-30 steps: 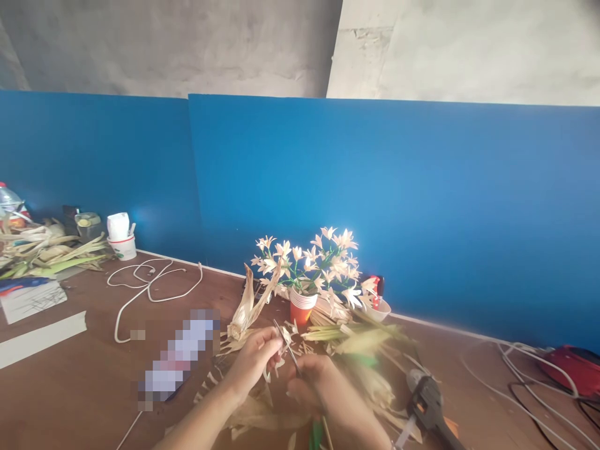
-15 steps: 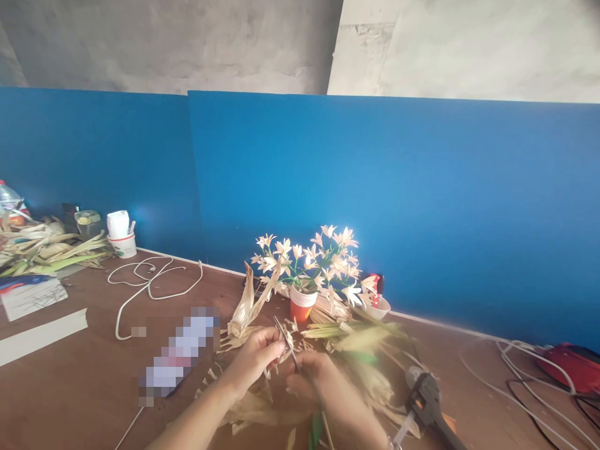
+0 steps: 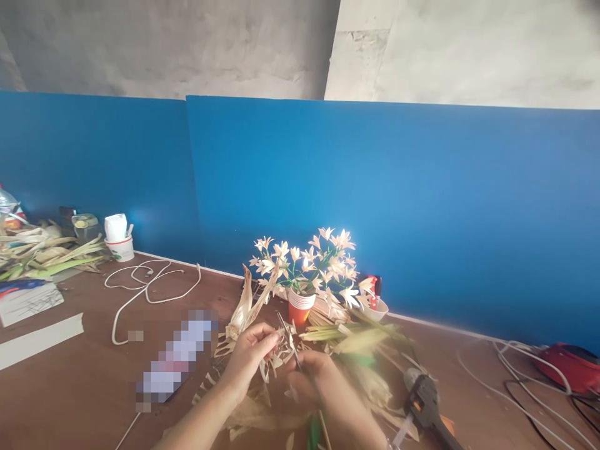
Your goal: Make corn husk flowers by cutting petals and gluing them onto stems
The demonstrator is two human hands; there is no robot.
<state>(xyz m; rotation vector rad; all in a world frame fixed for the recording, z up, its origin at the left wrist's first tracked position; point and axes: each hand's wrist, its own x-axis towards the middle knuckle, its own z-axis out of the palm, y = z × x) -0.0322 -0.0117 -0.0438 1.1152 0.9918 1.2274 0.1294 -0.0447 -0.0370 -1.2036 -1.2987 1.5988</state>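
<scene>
My left hand [image 3: 250, 356] pinches a small pale strip of dried corn husk [image 3: 276, 359] between thumb and fingers. My right hand [image 3: 316, 381] is closed round the handles of a pair of scissors [image 3: 288, 337], whose blades point up and left against the husk piece. Both hands hover over a litter of husk scraps [image 3: 253, 412] on the brown table [image 3: 84, 387]. Just behind them stands an orange paper cup [image 3: 300, 306] filled with cream husk flowers [image 3: 309, 259] on green stems.
A glue gun [image 3: 426, 400] lies at my right, with white cables [image 3: 515, 375] and a red object [image 3: 572, 365] beyond. A white cord [image 3: 145, 284] loops at left, near a husk pile [image 3: 42, 253], a white cup [image 3: 119, 240] and papers [image 3: 28, 300]. Blue panels [image 3: 375, 206] back the table.
Both hands have stayed nearly in place; the left hand's fingers have shifted slightly on the husk piece, and the scissors have tilted a little. The view has drifted slightly.
</scene>
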